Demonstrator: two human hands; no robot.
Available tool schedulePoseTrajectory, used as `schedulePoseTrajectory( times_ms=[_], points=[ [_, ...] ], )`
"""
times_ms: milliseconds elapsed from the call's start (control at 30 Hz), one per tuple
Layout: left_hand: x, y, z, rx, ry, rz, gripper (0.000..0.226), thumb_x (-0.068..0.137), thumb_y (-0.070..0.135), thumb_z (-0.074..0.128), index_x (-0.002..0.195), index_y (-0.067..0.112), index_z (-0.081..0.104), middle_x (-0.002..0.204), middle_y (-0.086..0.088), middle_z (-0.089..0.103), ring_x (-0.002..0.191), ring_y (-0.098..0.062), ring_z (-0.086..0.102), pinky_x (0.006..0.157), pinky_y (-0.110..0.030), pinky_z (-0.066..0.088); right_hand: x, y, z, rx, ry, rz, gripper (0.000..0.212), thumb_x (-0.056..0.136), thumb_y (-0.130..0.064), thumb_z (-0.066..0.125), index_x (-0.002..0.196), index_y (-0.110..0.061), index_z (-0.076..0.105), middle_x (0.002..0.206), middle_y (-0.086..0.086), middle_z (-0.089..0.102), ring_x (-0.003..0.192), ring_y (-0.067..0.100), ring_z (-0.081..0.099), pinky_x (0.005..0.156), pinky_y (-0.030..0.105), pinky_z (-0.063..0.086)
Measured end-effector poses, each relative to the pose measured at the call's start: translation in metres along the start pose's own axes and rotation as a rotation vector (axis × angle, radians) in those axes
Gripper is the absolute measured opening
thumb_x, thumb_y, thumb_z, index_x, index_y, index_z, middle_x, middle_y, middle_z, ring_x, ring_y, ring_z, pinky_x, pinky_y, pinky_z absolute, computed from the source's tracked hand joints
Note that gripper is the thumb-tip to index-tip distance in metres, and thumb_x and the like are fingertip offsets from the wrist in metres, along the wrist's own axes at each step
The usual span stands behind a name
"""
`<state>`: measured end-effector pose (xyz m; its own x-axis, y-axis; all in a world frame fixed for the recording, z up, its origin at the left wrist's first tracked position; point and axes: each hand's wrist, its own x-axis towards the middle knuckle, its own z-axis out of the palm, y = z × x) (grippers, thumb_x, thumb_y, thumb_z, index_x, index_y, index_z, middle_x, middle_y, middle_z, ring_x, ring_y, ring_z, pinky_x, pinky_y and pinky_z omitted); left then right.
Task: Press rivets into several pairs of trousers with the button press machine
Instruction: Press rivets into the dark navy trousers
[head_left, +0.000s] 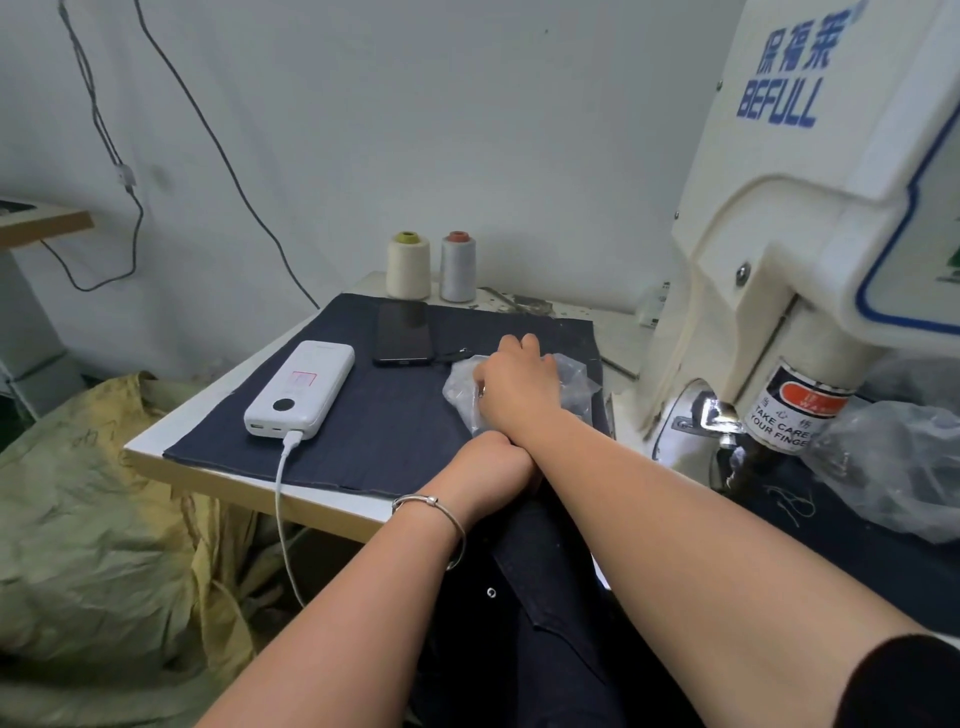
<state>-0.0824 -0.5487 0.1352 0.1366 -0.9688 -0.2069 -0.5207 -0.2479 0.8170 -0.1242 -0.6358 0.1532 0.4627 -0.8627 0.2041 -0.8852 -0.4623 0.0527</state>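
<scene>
From the head camera, your right hand (519, 387) reaches across onto a crumpled clear plastic bag (571, 376) lying on the dark cloth (374, 426) that covers the side bench (208, 470). Its fingers are curled down into the plastic, though whether they actually pinch anything inside cannot be told from here. Your left hand (493, 462) sits just under your right forearm at the near edge of the cloth; most of it is hidden, so how far it is open cannot be told. A thin bracelet (431, 506) circles that wrist.

The dark trousers (550, 582) lie across your lap below both arms, with a small metal ring (491, 592) showing on the fabric. The button press machine (810, 260) stands to your right, its pressing head just beside a warning label, and a second clear plastic bag (893, 467) lies at its base.

On the cloth you also have a white power bank (301, 389) with a white cable (283, 499) plugged in, and a black phone (404, 332) next to it. Two thread cones (431, 266) stand upright at the back of the bench.
</scene>
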Motion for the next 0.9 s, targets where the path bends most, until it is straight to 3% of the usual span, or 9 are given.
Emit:
schedulePoseTrajectory(
  times_ms=[200,400,567,900],
  points=[
    [0.004,-0.001,0.0,0.052,-0.011,0.001,0.028,0.088,0.007,0.054,0.063,0.017,0.056,0.061,0.003,0.054,0.059,-0.009,0.046,0.051,-0.019,0.036,0.001,-0.001,0.001,0.037,-0.011,0.011,0.029,0.092,-0.014,0.049,0.114,-0.021,0.067,0.123,0.006,0.049,0.118,0.028,0.039,0.089,0.037,0.038],
    [0.006,-0.002,0.0,0.063,0.007,-0.004,0.028,0.086,0.006,0.055,0.061,0.017,0.054,0.057,0.004,0.052,0.055,-0.008,0.043,0.042,-0.014,0.032,0.005,-0.005,-0.001,0.023,0.034,-0.038,0.026,0.091,-0.014,0.051,0.11,-0.021,0.068,0.116,0.004,0.051,0.115,0.028,0.04,0.087,0.037,0.037],
    [0.008,-0.001,0.0,0.166,-0.037,0.033,0.032,0.09,0.005,0.053,0.061,0.019,0.051,0.061,0.004,0.05,0.058,-0.007,0.042,0.05,-0.017,0.033,0.004,-0.004,-0.001,0.053,0.064,-0.04,0.024,0.093,-0.018,0.051,0.108,-0.022,0.07,0.114,0.004,0.053,0.113,0.027,0.042,0.087,0.037,0.037],
    [-0.001,0.004,0.0,0.047,-0.037,-0.011,0.023,0.08,0.008,0.055,0.059,0.017,0.055,0.053,0.006,0.05,0.053,-0.01,0.04,0.047,-0.018,0.033,-0.008,0.003,-0.006,0.085,0.114,0.057,0.026,0.094,-0.016,0.047,0.109,-0.019,0.069,0.112,0.003,0.058,0.113,0.027,0.044,0.083,0.035,0.035]
  ],
)
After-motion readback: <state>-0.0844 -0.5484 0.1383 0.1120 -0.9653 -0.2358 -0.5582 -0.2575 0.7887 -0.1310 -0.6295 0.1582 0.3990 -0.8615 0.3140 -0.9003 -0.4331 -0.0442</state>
